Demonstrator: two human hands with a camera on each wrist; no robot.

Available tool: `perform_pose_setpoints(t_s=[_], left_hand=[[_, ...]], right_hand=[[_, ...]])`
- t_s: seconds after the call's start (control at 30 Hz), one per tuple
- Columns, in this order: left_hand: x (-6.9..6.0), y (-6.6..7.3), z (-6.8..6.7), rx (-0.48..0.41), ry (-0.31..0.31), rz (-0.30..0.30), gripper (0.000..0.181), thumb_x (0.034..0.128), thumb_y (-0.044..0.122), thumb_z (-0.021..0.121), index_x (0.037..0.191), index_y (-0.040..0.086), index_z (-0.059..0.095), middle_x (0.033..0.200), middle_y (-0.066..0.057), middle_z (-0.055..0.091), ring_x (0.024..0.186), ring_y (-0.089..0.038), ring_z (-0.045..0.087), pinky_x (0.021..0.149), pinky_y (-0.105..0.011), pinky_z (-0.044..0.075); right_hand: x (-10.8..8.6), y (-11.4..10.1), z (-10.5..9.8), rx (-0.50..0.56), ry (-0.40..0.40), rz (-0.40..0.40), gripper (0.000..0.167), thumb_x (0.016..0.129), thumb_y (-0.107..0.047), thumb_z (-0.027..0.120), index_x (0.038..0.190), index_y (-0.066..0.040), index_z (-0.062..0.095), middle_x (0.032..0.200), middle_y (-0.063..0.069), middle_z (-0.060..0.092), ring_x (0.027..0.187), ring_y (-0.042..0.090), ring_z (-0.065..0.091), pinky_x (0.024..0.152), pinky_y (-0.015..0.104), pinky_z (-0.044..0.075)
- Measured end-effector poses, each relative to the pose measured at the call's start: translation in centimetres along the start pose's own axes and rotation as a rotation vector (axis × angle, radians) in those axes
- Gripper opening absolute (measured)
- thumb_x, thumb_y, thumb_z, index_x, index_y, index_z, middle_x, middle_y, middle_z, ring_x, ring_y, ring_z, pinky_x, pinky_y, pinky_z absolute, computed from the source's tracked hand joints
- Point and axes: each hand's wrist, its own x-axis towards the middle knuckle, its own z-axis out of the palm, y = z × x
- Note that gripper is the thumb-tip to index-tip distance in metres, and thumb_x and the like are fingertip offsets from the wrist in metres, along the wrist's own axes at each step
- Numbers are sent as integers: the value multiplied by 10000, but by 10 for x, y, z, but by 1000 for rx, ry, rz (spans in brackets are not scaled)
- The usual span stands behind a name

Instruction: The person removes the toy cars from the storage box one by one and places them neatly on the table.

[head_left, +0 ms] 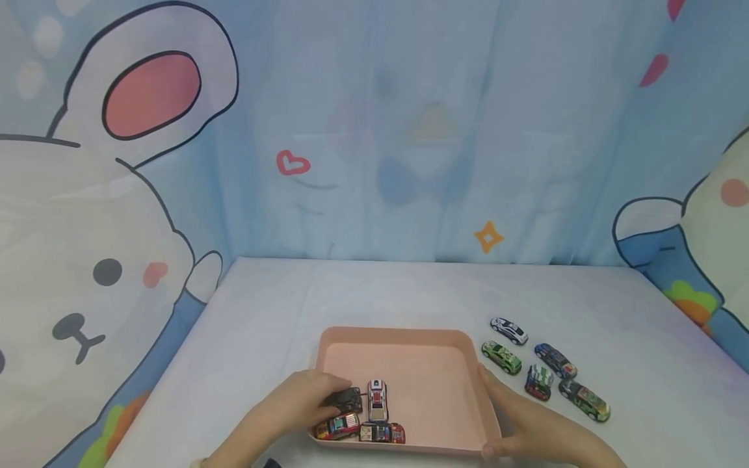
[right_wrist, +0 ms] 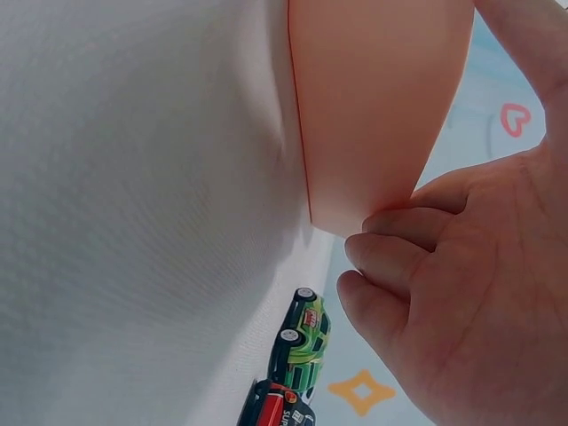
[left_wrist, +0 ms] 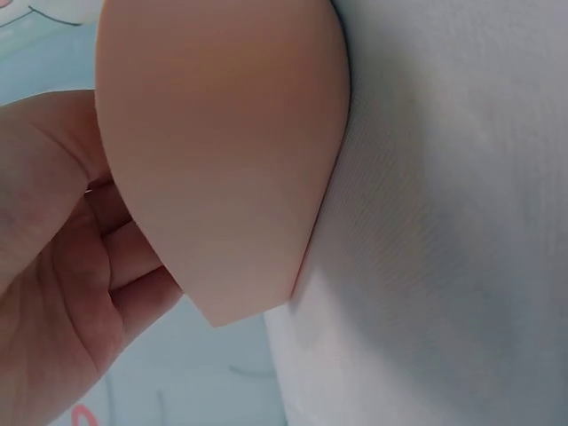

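Observation:
A shallow pink tray (head_left: pixel 421 390) lies on the table, with several toy cars in its near left corner. My left hand (head_left: pixel 301 396) reaches over the tray's left rim and pinches a black toy car (head_left: pixel 349 400) between fingers and thumb. Around that car are a white-and-red toy car (head_left: pixel 377 400), a red-and-yellow toy car (head_left: pixel 337 426) and a dark-and-red toy car (head_left: pixel 382 433). In the left wrist view the tray wall (left_wrist: pixel 222 160) hides the fingertips. My right hand (head_left: pixel 526 422) rests against the tray's right side, fingers loosely extended along the wall (right_wrist: pixel 373 115).
Right of the tray several toy cars lie on the white cloth: a white car (head_left: pixel 509 330), a green car (head_left: pixel 501 357), a blue car (head_left: pixel 556 361), a green-and-white car (head_left: pixel 539 382) and a dark green car (head_left: pixel 585 400). A blue cartoon curtain (head_left: pixel 363 130) hangs behind the table.

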Motion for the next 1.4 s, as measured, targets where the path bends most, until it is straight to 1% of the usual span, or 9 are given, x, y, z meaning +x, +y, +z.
perform_pose_setpoints(t_s=[0.1,0.3,0.4,0.47,0.7,0.97,1.07,1.23,1.4], left_hand=[[1,2,1,-2,-4,1,383,797,207,742,1143,64,663,1061,-8,675,977,-134,622,844,-312,501],[3,3,1,-13,-6,5,375,807,162,730,1159,58,653,1071,-15,671,991,-138,618,857,-303,495],[6,4,2,-33,-1,7,367,801,136,729,1152,57,656,1073,-9,670,997,-130,615,865,-290,491],[8,3,3,-48,-1,10,361,797,118,729,1145,52,659,1070,-9,670,998,-129,615,868,-285,489],[11,4,5,-119,-10,-1,351,784,89,737,1123,36,668,1049,-9,676,981,-115,619,859,-275,493],[11,5,5,-113,-5,-11,414,732,89,779,1127,40,667,1055,-18,675,984,-119,620,858,-266,493],[11,4,6,-108,-7,-12,406,739,88,776,1127,42,667,1048,-16,677,980,-118,620,853,-263,494],[12,4,5,-115,-9,-18,391,740,89,776,1115,46,675,1039,-11,679,975,-116,622,849,-264,496],[13,3,5,-143,-12,-16,361,727,93,780,1078,76,695,1013,28,683,957,-87,621,853,-262,493]], right_hand=[[1,0,0,30,-18,-3,1177,649,-509,765,1450,90,145,1475,316,127,1274,551,188,939,691,216],[0,-3,0,181,-67,-13,1122,721,-357,784,1509,-86,33,1529,208,48,1313,494,165,920,702,261],[0,-2,1,195,-53,-28,1110,729,-405,763,1517,-177,15,1541,164,49,1321,476,171,907,714,270],[0,0,2,186,-43,-36,1108,731,-428,756,1517,-200,9,1545,148,46,1328,461,167,906,716,269],[-1,4,7,178,4,-43,1069,754,-487,719,1519,-193,32,1551,109,50,1336,441,159,901,729,239],[-1,2,5,212,8,-63,1055,759,-481,719,1516,-249,21,1555,79,41,1354,384,134,927,709,239],[0,2,4,217,7,-73,1052,765,-450,729,1517,-241,24,1555,85,43,1357,381,131,930,706,246],[-1,1,4,211,-6,-31,1080,739,-337,774,1519,-179,44,1550,118,42,1350,422,128,929,712,228],[-1,2,5,223,-24,-16,1075,746,-296,775,1519,-193,36,1553,100,42,1355,388,127,937,702,243]])
